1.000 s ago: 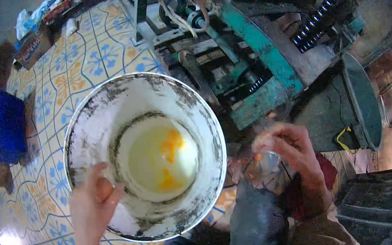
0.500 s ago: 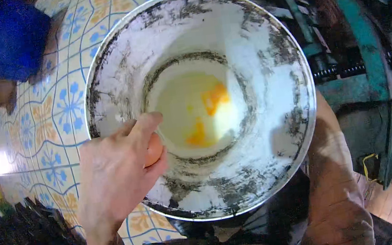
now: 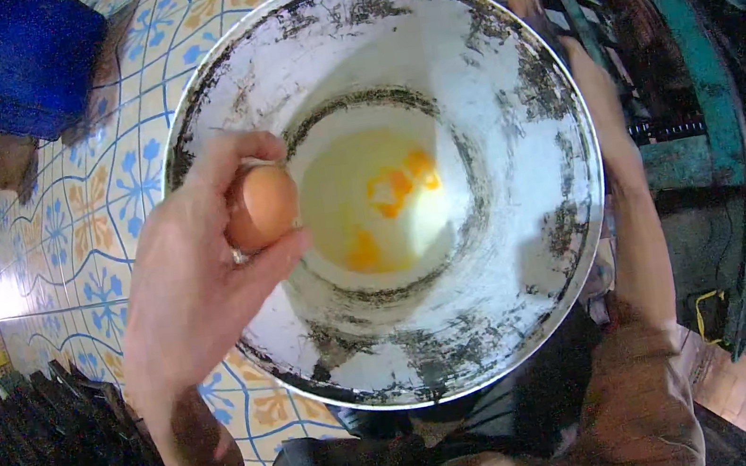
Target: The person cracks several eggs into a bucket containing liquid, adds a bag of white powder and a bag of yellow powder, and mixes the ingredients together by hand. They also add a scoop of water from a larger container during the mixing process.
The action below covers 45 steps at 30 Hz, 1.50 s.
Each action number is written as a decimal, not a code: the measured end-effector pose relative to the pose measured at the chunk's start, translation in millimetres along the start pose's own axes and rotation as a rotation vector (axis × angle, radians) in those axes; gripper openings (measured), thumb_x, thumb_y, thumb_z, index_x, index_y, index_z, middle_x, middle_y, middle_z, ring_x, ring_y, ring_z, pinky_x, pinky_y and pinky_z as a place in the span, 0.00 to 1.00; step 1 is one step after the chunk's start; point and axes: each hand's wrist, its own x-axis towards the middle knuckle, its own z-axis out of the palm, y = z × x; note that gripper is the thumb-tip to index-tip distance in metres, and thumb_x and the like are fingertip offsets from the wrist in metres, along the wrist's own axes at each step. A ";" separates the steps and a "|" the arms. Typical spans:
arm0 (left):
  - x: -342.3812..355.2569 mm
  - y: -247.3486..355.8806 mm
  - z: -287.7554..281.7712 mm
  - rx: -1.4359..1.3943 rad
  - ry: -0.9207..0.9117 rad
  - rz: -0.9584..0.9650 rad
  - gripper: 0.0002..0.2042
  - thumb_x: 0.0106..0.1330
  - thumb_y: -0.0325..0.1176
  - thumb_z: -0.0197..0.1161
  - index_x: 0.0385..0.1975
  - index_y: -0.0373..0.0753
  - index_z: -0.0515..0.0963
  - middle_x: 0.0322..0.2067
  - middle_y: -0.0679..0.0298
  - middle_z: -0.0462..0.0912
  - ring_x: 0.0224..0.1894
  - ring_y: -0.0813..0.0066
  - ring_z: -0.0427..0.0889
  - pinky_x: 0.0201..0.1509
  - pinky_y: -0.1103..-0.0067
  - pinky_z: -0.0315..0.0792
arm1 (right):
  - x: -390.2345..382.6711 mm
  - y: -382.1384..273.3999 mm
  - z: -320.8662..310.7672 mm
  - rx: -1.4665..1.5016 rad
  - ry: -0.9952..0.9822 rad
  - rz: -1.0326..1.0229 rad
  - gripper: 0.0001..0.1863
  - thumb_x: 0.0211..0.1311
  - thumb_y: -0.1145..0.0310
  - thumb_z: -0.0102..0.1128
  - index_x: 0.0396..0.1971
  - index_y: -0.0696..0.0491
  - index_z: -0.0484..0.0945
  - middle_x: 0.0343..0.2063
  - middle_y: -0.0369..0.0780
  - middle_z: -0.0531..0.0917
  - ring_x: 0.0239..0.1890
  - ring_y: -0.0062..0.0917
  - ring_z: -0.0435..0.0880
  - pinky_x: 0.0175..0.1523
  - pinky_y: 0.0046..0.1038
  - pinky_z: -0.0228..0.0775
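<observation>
A brown egg (image 3: pixel 264 206) sits in the curled grip of my left hand (image 3: pixel 181 260), thumb below and fingers above it. That hand is over the left rim of a large round white bucket (image 3: pixel 515 156), whose inner wall is scuffed with black marks. Cracked eggs, orange yolks (image 3: pixel 396 190) in pale clear whites, lie at its bottom. My right hand (image 3: pixel 599 87) reaches forward along the bucket's outer right side. The rim partly covers it, and its fingers are too blurred and hidden to read.
Patterned floor tiles (image 3: pixel 94 215) lie to the left, with a blue container (image 3: pixel 26 67) at the far left. A pile of dark sticks (image 3: pixel 51 450) lies near left. On the right stands a green metal frame (image 3: pixel 689 74), close beside my right arm.
My left hand has turned and lifted slightly, so more of the egg shows. My right arm has moved forward along the bucket's outside. The yolks have shifted inside the bucket.
</observation>
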 end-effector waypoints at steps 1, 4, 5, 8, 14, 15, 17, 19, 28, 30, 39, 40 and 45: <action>1.4 -5.3 -0.6 -0.115 -0.017 -0.026 0.23 0.53 0.25 0.70 0.49 0.37 0.71 0.43 0.66 0.76 0.47 0.78 0.74 0.50 0.80 0.71 | -16.8 -12.4 -12.0 -0.031 -0.003 0.017 0.27 0.63 0.54 0.51 0.56 0.56 0.69 0.41 0.57 0.81 0.44 0.53 0.80 0.49 0.46 0.70; 1.4 -17.2 -8.9 -0.397 -0.047 -0.027 0.22 0.53 0.23 0.70 0.48 0.37 0.72 0.44 0.67 0.75 0.48 0.80 0.73 0.52 0.82 0.70 | -71.0 -43.9 -53.2 0.020 0.052 0.045 0.26 0.66 0.56 0.51 0.59 0.56 0.68 0.34 0.50 0.83 0.31 0.40 0.84 0.40 0.38 0.74; 2.5 -22.1 -9.8 -0.447 -0.042 -0.011 0.23 0.52 0.22 0.71 0.48 0.37 0.72 0.43 0.67 0.75 0.47 0.80 0.74 0.52 0.83 0.70 | -86.0 -59.5 -63.6 0.034 0.053 0.034 0.26 0.66 0.56 0.51 0.59 0.56 0.68 0.34 0.50 0.83 0.31 0.40 0.84 0.40 0.38 0.74; 22.0 -14.1 0.2 -0.607 -0.053 0.019 0.24 0.50 0.23 0.73 0.49 0.37 0.73 0.42 0.67 0.76 0.46 0.80 0.75 0.52 0.83 0.70 | -115.5 -87.8 -98.8 0.356 0.136 0.220 0.24 0.67 0.61 0.51 0.60 0.56 0.67 0.28 0.41 0.81 0.22 0.22 0.77 0.29 0.25 0.70; 49.8 13.4 8.6 -0.664 -0.116 0.092 0.25 0.52 0.28 0.73 0.50 0.38 0.73 0.39 0.68 0.78 0.42 0.81 0.76 0.48 0.85 0.72 | -128.5 -122.6 -118.9 0.625 0.107 0.080 0.26 0.64 0.66 0.56 0.61 0.53 0.65 0.26 0.33 0.77 0.19 0.12 0.67 0.23 0.17 0.59; 51.3 16.3 7.3 -0.539 -0.074 0.086 0.24 0.52 0.29 0.73 0.49 0.37 0.74 0.39 0.69 0.78 0.40 0.81 0.76 0.45 0.85 0.72 | -127.1 -124.2 -117.5 0.663 0.031 0.088 0.26 0.62 0.66 0.58 0.59 0.54 0.67 0.31 0.35 0.81 0.23 0.16 0.74 0.27 0.20 0.66; 55.7 11.6 11.9 -0.568 -0.063 0.090 0.23 0.52 0.28 0.72 0.48 0.37 0.74 0.39 0.69 0.78 0.40 0.82 0.76 0.45 0.84 0.72 | -123.6 -126.2 -104.0 0.574 0.002 -0.047 0.24 0.61 0.66 0.60 0.56 0.57 0.70 0.35 0.42 0.84 0.33 0.24 0.81 0.40 0.28 0.73; 57.6 14.2 14.2 -0.581 -0.067 0.094 0.20 0.52 0.27 0.71 0.45 0.36 0.75 0.38 0.70 0.78 0.39 0.82 0.76 0.45 0.83 0.72 | -121.9 -145.2 -106.7 0.521 -0.142 -0.003 0.23 0.61 0.64 0.61 0.54 0.57 0.70 0.35 0.48 0.84 0.36 0.29 0.84 0.44 0.31 0.74; 48.0 16.0 26.7 -0.643 -0.033 0.095 0.22 0.52 0.27 0.73 0.48 0.35 0.76 0.40 0.67 0.80 0.42 0.80 0.78 0.46 0.82 0.73 | -134.9 -180.7 -104.5 0.665 -0.009 -0.120 0.19 0.65 0.61 0.56 0.51 0.56 0.70 0.33 0.51 0.83 0.36 0.44 0.85 0.40 0.38 0.75; 49.7 9.4 30.4 -0.606 0.004 0.156 0.21 0.53 0.26 0.72 0.48 0.34 0.75 0.40 0.66 0.80 0.41 0.80 0.78 0.45 0.82 0.73 | -128.2 -194.2 -97.7 0.393 0.010 -0.290 0.18 0.65 0.62 0.56 0.50 0.55 0.70 0.30 0.54 0.82 0.33 0.49 0.83 0.36 0.42 0.74; 49.3 9.5 20.4 -0.685 -0.041 0.181 0.21 0.54 0.27 0.72 0.48 0.36 0.75 0.38 0.69 0.80 0.39 0.82 0.78 0.44 0.84 0.74 | -108.0 -199.4 -97.2 0.552 0.019 -0.327 0.16 0.65 0.64 0.58 0.48 0.55 0.70 0.21 0.50 0.80 0.24 0.48 0.82 0.28 0.42 0.72; 48.3 8.9 18.8 -0.684 -0.038 0.182 0.21 0.54 0.27 0.72 0.48 0.36 0.75 0.38 0.69 0.80 0.39 0.82 0.78 0.44 0.84 0.74 | -106.2 -200.3 -98.2 0.623 0.006 -0.304 0.16 0.65 0.64 0.58 0.48 0.55 0.70 0.21 0.49 0.80 0.24 0.48 0.82 0.27 0.40 0.72; 45.4 19.5 12.4 -0.685 -0.074 0.092 0.18 0.55 0.28 0.70 0.47 0.36 0.76 0.37 0.71 0.80 0.37 0.86 0.77 0.36 0.87 0.72 | -107.5 -205.9 -88.4 0.385 -0.118 -0.314 0.17 0.66 0.60 0.54 0.50 0.51 0.71 0.20 0.52 0.79 0.27 0.50 0.81 0.30 0.46 0.70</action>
